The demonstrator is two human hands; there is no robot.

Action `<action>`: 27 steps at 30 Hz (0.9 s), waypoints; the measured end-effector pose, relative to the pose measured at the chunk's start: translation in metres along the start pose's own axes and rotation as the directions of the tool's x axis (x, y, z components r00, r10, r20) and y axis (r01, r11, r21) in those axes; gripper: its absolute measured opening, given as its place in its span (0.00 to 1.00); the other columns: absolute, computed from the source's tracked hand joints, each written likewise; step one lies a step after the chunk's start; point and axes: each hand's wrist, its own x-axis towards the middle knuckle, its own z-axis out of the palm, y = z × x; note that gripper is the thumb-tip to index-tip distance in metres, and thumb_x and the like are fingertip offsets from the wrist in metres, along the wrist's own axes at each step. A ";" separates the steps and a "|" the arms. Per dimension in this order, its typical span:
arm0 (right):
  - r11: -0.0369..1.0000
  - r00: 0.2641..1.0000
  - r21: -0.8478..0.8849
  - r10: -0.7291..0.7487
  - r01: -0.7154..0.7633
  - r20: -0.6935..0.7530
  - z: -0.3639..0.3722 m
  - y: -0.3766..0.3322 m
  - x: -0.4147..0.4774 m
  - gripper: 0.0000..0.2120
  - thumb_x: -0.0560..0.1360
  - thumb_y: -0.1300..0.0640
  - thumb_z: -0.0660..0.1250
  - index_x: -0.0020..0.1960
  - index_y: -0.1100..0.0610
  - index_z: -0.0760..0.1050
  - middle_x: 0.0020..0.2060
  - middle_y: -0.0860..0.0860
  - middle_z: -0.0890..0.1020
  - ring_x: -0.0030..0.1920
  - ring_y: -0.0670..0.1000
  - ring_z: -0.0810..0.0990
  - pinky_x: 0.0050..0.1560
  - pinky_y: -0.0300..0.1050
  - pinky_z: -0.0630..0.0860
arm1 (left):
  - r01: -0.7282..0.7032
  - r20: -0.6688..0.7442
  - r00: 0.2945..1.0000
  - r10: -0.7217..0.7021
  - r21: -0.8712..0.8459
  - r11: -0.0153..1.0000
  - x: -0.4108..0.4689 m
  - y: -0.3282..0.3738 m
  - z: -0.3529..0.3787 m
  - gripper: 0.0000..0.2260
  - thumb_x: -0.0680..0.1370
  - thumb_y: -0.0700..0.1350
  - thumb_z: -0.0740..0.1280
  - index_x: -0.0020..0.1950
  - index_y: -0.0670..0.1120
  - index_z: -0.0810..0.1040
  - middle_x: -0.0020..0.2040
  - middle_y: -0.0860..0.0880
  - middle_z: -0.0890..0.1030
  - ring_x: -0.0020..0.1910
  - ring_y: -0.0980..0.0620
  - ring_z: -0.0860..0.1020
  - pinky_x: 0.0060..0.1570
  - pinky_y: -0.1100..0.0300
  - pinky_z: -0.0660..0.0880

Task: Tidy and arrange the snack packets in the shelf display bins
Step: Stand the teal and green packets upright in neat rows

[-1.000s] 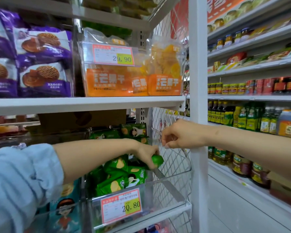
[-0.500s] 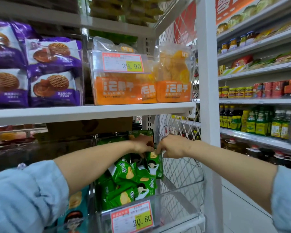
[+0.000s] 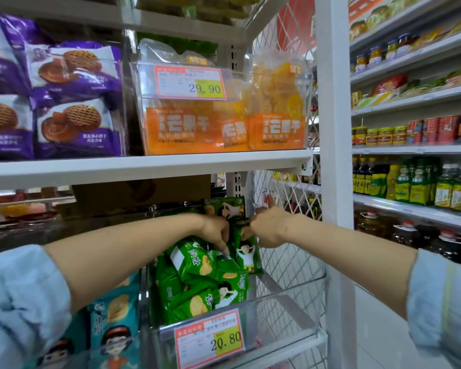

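Several green snack packets (image 3: 197, 286) lie heaped in a clear plastic bin (image 3: 290, 312) on the lower shelf, mostly on its left side. My left hand (image 3: 217, 231) reaches into the heap, fingers curled down among the packets. My right hand (image 3: 266, 226) grips the top of an upright green packet (image 3: 246, 255) at the pile's right edge. Another green packet (image 3: 225, 207) stands upright behind both hands. The bin's right half holds nothing.
A 20.80 price tag (image 3: 210, 339) hangs on the bin front. Teal packets (image 3: 112, 326) fill the bin to the left. Above, a shelf board (image 3: 144, 166) carries orange mango packets (image 3: 224, 129) and purple biscuit packets (image 3: 72, 102). A white upright post (image 3: 336, 155) and wire mesh (image 3: 285, 262) close the right side.
The left hand let go of a green packet at the bin's right and moved up into the heap. My right hand came in beside it and took hold of an upright packet.
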 end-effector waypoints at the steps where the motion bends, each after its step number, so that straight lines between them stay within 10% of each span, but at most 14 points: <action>1: 1.000 1.000 0.000 0.011 -0.011 0.000 0.002 -0.001 0.001 0.17 0.77 0.58 0.60 0.66 0.56 0.72 0.60 0.55 0.77 0.60 0.57 0.75 0.64 0.61 0.69 | -0.019 0.005 1.000 0.019 0.002 1.000 0.000 -0.001 0.001 0.20 0.75 0.49 0.69 0.62 0.40 0.73 0.62 0.44 0.75 0.52 0.51 0.71 0.47 0.61 0.69; 7: 0.962 0.982 0.253 -0.053 0.098 -0.182 -0.006 0.001 -0.018 0.16 0.76 0.59 0.62 0.63 0.51 0.75 0.56 0.52 0.80 0.57 0.55 0.77 0.60 0.51 0.72 | -0.134 -0.043 0.990 0.132 -0.052 0.990 -0.016 -0.003 -0.006 0.16 0.76 0.47 0.68 0.61 0.42 0.72 0.58 0.45 0.75 0.52 0.52 0.71 0.51 0.60 0.70; 12: 0.610 0.986 0.788 -0.164 0.084 0.021 -0.017 -0.020 -0.037 0.20 0.75 0.50 0.68 0.64 0.56 0.74 0.54 0.51 0.80 0.53 0.51 0.78 0.55 0.43 0.74 | -0.150 -0.121 0.983 0.141 -0.068 0.986 -0.040 -0.008 -0.013 0.16 0.77 0.48 0.66 0.62 0.42 0.72 0.56 0.46 0.74 0.55 0.49 0.73 0.57 0.57 0.70; 16: 0.517 0.968 0.855 -0.186 -0.048 0.167 -0.009 -0.040 -0.029 0.23 0.73 0.48 0.69 0.63 0.60 0.73 0.55 0.52 0.78 0.53 0.51 0.77 0.48 0.41 0.77 | -0.138 -0.174 0.977 0.124 -0.068 0.988 -0.048 -0.016 -0.005 0.14 0.77 0.47 0.66 0.61 0.44 0.73 0.58 0.46 0.76 0.56 0.49 0.74 0.57 0.56 0.71; 20: 0.400 0.954 0.910 -0.212 -0.111 0.210 -0.001 -0.042 -0.024 0.12 0.72 0.53 0.72 0.36 0.56 0.71 0.33 0.45 0.71 0.36 0.44 0.72 0.39 0.39 0.76 | -0.143 -0.297 0.950 0.100 -0.126 0.982 -0.051 -0.023 0.007 0.10 0.78 0.47 0.65 0.58 0.47 0.75 0.55 0.49 0.76 0.52 0.53 0.74 0.52 0.61 0.70; 27: 0.457 0.967 0.885 -0.171 -0.090 0.187 -0.009 -0.030 -0.040 0.15 0.70 0.53 0.74 0.49 0.55 0.69 0.39 0.47 0.72 0.41 0.46 0.71 0.40 0.39 0.70 | -0.207 -0.332 0.936 0.117 -0.252 0.945 -0.056 -0.023 0.010 0.09 0.76 0.48 0.68 0.54 0.48 0.76 0.48 0.53 0.76 0.47 0.56 0.74 0.47 0.65 0.69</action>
